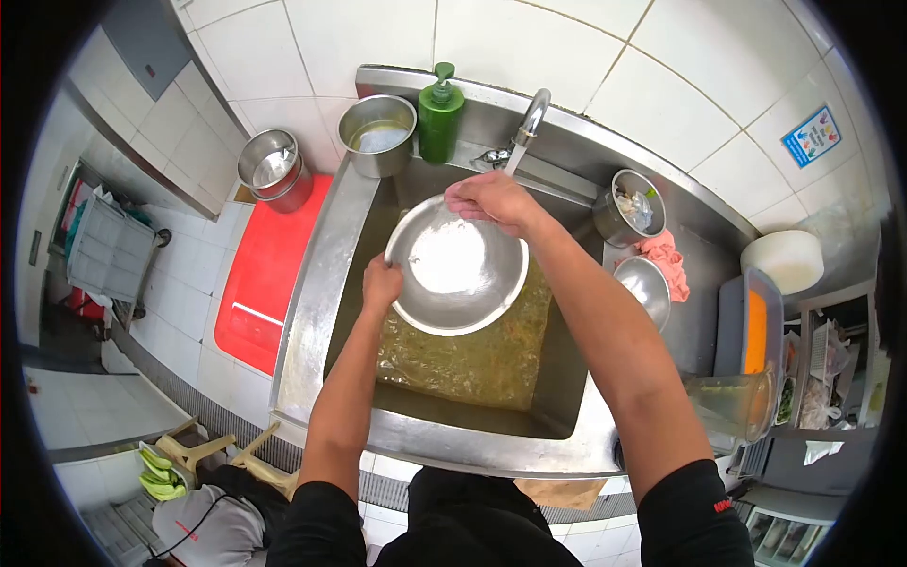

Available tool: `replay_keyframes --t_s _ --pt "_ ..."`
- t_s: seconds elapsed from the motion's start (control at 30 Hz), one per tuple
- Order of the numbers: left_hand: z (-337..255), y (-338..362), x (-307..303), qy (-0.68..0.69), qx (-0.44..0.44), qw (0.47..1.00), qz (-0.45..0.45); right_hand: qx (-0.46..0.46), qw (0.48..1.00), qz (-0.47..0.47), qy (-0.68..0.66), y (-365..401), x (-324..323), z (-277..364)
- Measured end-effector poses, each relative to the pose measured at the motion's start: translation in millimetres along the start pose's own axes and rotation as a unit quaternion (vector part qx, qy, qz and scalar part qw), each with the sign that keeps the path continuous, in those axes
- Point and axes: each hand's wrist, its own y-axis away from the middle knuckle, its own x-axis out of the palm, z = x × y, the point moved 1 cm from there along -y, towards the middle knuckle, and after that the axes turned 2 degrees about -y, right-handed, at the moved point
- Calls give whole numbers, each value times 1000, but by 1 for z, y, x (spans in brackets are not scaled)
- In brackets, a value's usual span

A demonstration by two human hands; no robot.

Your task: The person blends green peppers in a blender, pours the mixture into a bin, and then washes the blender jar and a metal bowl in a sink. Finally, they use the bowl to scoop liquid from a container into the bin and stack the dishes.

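Note:
A shiny metal bowl is held tilted over the sink, its inside facing up. My left hand grips the bowl's left rim. My right hand is at the upper rim, palm toward the bowl, fingers together and pointing left; whether it holds anything small is hidden. Just above that hand, water runs from the faucet. Cloudy yellow-brown water lies in the basin beneath the bowl.
Behind the sink stand a metal pot and a green pump bottle. On the right are another pot, a small bowl and a pink cloth. A red board lies left. A person in grey is at lower left.

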Motion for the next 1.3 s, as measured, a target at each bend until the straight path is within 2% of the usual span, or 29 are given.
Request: replay_keyframes --t_s 0.07,0.13,0.17,0.2,0.23,0.27,0.3,0.33,0.37,0.4,0.47,0.5,0.53,0.57,0.6,0.67,0.73,0.8,0.9,1.0,1.07,1.1,1.13,1.2,1.27,1.3 --pt "-15 1 11 -120 33 989 -79 -9 999 49 -3 -3 8 -1" --pt "-47 2 22 -158 53 982 -89 -14 997 70 1 -11 14 -8" --pt "-61 0 28 -195 81 975 -74 -49 984 57 164 -10 16 -7" --pt "-72 -2 29 -232 109 965 -58 -82 942 43 322 -9 16 -7" --pt "-78 -2 26 -231 110 965 -57 -102 900 12 423 -7 16 -5" --pt "-85 -2 21 -206 102 969 -93 -102 901 11 422 -4 11 -7" --pt "-89 -2 18 -181 95 970 -130 -163 844 -42 509 -3 -1 -10" --pt "-79 -3 12 -182 98 970 -130 -221 773 -95 587 -4 -12 -14" --pt "-58 0 0 -55 72 988 -128 -173 741 -155 630 -9 -23 -20" --pt "-36 5 -9 72 43 989 -122 -173 743 -159 627 -5 -24 -14" --pt "4 29 -16 172 43 983 -53 -93 753 -152 633 8 -23 -2" --pt "9 42 -23 171 44 983 -52 -92 754 -153 632 8 -23 -5" --pt "9 55 -30 337 -17 941 34 -141 729 -99 662 9 -21 -11" --pt "8 62 -33 489 -81 860 121 -187 701 -45 687 13 -21 -20" --pt "6 53 -36 488 -83 860 126 -181 702 -48 687 19 -24 -29" --pt "-8 20 -41 491 -15 863 119 -337 641 -94 684 37 -22 -47" --pt "-43 -18 -21 388 0 906 172 -347 645 -114 672 56 -26 -58" --pt "-89 -49 12 310 -3 924 224 -437 605 -177 642 72 -35 -69" --pt "-134 -101 65 309 -38 922 230 -388 620 -202 652 100 -48 -83" --pt "-153 -162 106 371 -97 887 256 -346 640 -217 651 133 -59 -88" --pt "-162 -180 118 392 -111 882 236 -342 651 -234 636 153 -62 -88" --pt "-155 -194 126 410 -49 880 236 -350 660 -246 618 159 -65 -89" --pt "-169 -171 120 429 -5 877 215 -342 660 -254 619 162 -68 -91" --pt "-174 -156 109 432 12 873 225 -366 663 -268 596 169 -72 -97" --pt "-184 -122 83 292 26 937 189 -359 664 -270 598 173 -76 -96" --pt "-183 -106 65 302 38 936 177 -341 673 -272 598 174 -78 -97"
